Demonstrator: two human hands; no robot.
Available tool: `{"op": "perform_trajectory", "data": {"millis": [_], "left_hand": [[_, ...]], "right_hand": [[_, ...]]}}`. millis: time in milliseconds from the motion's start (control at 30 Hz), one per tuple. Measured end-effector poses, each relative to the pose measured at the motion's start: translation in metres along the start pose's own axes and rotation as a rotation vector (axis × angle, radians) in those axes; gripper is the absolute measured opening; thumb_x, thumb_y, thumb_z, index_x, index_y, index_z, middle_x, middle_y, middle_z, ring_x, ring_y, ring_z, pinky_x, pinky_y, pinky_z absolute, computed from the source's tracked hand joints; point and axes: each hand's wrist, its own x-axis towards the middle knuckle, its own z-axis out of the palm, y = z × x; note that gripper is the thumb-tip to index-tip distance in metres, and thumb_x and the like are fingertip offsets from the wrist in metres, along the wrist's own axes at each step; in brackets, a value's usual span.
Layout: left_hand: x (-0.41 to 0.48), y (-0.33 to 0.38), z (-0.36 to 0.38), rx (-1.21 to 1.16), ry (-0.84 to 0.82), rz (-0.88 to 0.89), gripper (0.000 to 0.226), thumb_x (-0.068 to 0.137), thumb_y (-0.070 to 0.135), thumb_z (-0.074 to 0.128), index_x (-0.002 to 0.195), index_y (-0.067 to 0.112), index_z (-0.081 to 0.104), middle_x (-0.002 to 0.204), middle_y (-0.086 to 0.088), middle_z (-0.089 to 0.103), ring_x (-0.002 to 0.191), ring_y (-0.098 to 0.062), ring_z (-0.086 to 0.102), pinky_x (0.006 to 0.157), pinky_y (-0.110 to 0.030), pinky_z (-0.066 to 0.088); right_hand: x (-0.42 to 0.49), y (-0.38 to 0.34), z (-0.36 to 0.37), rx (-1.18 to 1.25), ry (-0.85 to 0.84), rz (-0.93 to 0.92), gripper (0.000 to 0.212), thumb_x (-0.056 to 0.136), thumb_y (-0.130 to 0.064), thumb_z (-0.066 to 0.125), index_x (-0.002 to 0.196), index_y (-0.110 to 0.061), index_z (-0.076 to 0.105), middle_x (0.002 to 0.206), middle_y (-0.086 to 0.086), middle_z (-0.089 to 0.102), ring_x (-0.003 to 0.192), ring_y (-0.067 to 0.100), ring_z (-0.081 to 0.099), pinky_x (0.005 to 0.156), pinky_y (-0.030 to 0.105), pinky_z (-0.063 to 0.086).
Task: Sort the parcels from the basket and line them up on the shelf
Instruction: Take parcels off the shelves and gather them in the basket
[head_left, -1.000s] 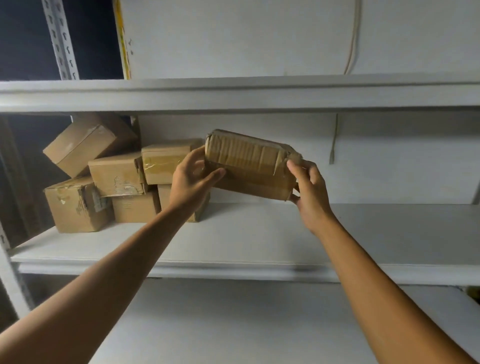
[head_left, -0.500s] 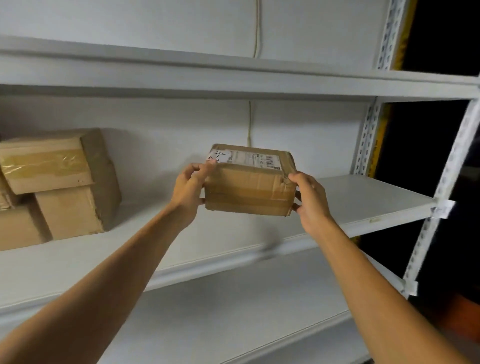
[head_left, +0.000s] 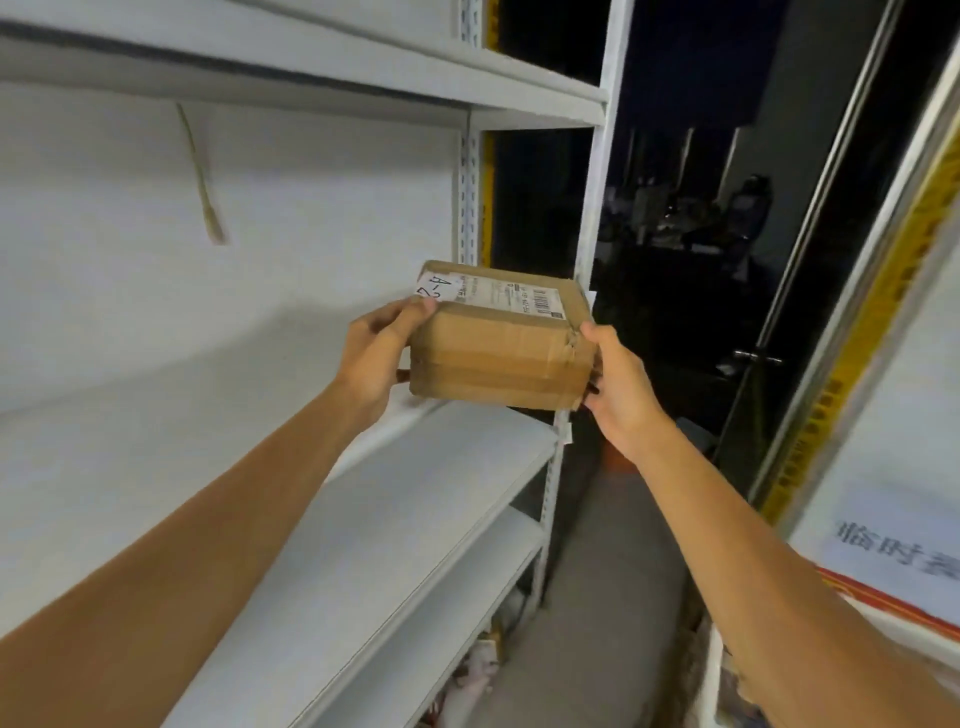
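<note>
box (head_left: 498, 348) | in air over right end of shelf (head_left: 457, 452), not set down | my left hand (head_left: 376, 358) and right hand (head_left: 618, 387) clamp its 2 ends | risk: landing too near the end edge, it could tip off

A brown, tape-wrapped rectangular cardboard parcel (head_left: 498, 353) is sitting level between the left hand (head_left: 376, 358) and right hand (head_left: 618, 389), which are gripping its ends. Its white shipping label (head_left: 493, 296), showing a barcode and handwritten "A-2", is facing up. The parcel is hanging at the right end of the white metal shelf (head_left: 208, 441).
</note>
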Motion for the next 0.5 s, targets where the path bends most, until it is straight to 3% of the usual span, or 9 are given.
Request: {"op": "perform_trajectory", "data": {"millis": [133, 233, 300, 400, 500], "left_hand": [[0.0, -0.026, 0.081, -0.039, -0.129, -0.048, 0.02, 0.085, 0.036, 0.067, 0.101, 0.025, 0.071, 0.115, 0.001, 0.058, 0.115, -0.027, 0.051, 0.079, -0.048, 0.051], [-0.01, -0.048, 0.145, -0.015, -0.228, -0.066, 0.027, 0.078, 0.046, 0.071, 0.101, 0.033, 0.071, 0.118, 0.002, 0.059, 0.115, -0.025, 0.052, 0.085, -0.05, 0.053], [-0.021, -0.063, 0.19, -0.035, -0.306, -0.086, 0.01, 0.084, 0.038, 0.068, 0.091, 0.031, 0.071, 0.11, 0.002, 0.061, 0.109, -0.021, 0.054, 0.087, -0.052, 0.053], [-0.042, -0.096, 0.25, -0.041, -0.398, -0.138, 0.01, 0.091, 0.024, 0.061, 0.097, 0.019, 0.068, 0.102, 0.003, 0.063, 0.102, -0.018, 0.055, 0.079, -0.043, 0.054], [-0.062, -0.135, 0.294, -0.033, -0.463, -0.231, 0.023, 0.089, 0.021, 0.062, 0.111, 0.015, 0.065, 0.114, -0.003, 0.066, 0.109, -0.023, 0.058, 0.083, -0.042, 0.054]], "right_hand": [[-0.011, -0.01, -0.079, -0.014, 0.181, -0.03, 0.017, 0.098, -0.027, 0.05, 0.095, -0.028, 0.067, 0.09, -0.007, 0.073, 0.096, 0.014, 0.063, 0.08, 0.032, 0.052], [-0.023, -0.013, -0.144, -0.065, 0.293, -0.026, 0.017, 0.099, -0.03, 0.047, 0.098, -0.03, 0.064, 0.097, -0.006, 0.07, 0.097, 0.014, 0.062, 0.071, 0.028, 0.05], [-0.036, -0.014, -0.188, -0.116, 0.356, -0.032, 0.019, 0.101, -0.032, 0.043, 0.099, -0.033, 0.062, 0.102, -0.007, 0.067, 0.096, 0.013, 0.061, 0.069, 0.026, 0.05], [-0.056, -0.003, -0.254, -0.172, 0.448, -0.026, 0.017, 0.097, -0.026, 0.044, 0.098, -0.026, 0.061, 0.106, -0.003, 0.066, 0.098, 0.016, 0.059, 0.079, 0.029, 0.051], [-0.079, 0.014, -0.311, -0.255, 0.493, -0.006, 0.022, 0.085, -0.027, 0.053, 0.103, -0.016, 0.058, 0.109, 0.002, 0.063, 0.107, 0.023, 0.056, 0.092, 0.038, 0.047]]}}
